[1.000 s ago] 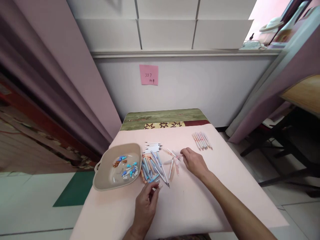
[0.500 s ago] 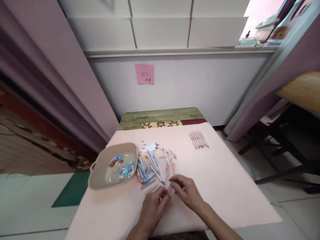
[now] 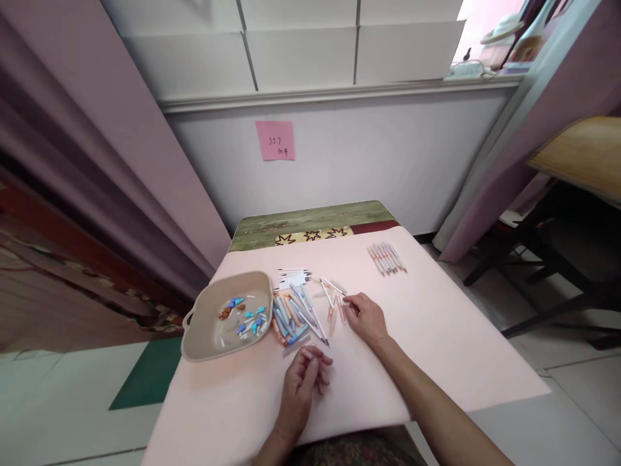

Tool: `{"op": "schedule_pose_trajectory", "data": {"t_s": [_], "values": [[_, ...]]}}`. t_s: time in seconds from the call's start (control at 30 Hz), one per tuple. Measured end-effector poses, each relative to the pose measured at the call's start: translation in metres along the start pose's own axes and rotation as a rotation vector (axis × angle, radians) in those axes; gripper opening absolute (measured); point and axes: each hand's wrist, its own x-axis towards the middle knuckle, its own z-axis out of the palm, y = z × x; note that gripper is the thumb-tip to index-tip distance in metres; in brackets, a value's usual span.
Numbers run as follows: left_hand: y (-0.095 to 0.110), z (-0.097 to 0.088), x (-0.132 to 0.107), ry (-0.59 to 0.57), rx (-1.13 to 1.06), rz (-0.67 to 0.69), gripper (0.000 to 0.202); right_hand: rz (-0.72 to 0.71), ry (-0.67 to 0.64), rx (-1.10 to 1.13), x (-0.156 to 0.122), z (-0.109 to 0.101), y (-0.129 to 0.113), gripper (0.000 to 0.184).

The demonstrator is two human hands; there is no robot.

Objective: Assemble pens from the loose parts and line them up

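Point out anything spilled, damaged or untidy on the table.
Nothing looks spilled or damaged. The blue and orange pen parts beside the basin lie in a jumbled heap, untidy compared with the neatly aligned pens.

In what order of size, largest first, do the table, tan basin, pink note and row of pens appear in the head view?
1. Table
2. Tan basin
Unranked: pink note and row of pens look too alike.

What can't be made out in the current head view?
All in the head view:
Left hand: its curl hides anything held.
Right hand: contact with the pink pen parts is too small to confirm.
White bits in the basin: too small to identify.
Wooden-topped furniture: cut off by the right edge.
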Motion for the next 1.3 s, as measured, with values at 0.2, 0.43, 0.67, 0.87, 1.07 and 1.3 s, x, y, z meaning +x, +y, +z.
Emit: {"op": "schedule_pose_trajectory", "data": {"t_s": [0.2,0.43,0.67,0.87,1.07,1.3], "values": [[-0.001,0.004,-0.004,-0.063,0.062,0.015,0.025,-0.012,0.015,0.018,0.000,-0.001,-0.004,0.013],[-0.003,0.005,-0.004,-0.067,0.072,0.020,0.027,0.017,0.108,0.152,-0.004,-0.004,-0.019,0.019],[-0.003,0.004,-0.005,-0.072,0.110,0.090,0.028,-0.158,-0.086,0.477,0.025,0.048,-0.127,0.019],[-0.003,0.005,-0.006,-0.022,0.125,0.071,0.027,-0.013,-0.063,0.552,0.038,0.039,-0.101,0.030],[-0.003,0.007,-0.007,0.020,0.125,0.049,0.025,0.197,0.126,0.395,0.013,-0.015,-0.002,0.033],[-0.004,0.009,-0.007,0.109,0.200,0.084,0.026,0.130,0.093,0.251,-0.004,-0.006,0.004,0.024]]}}
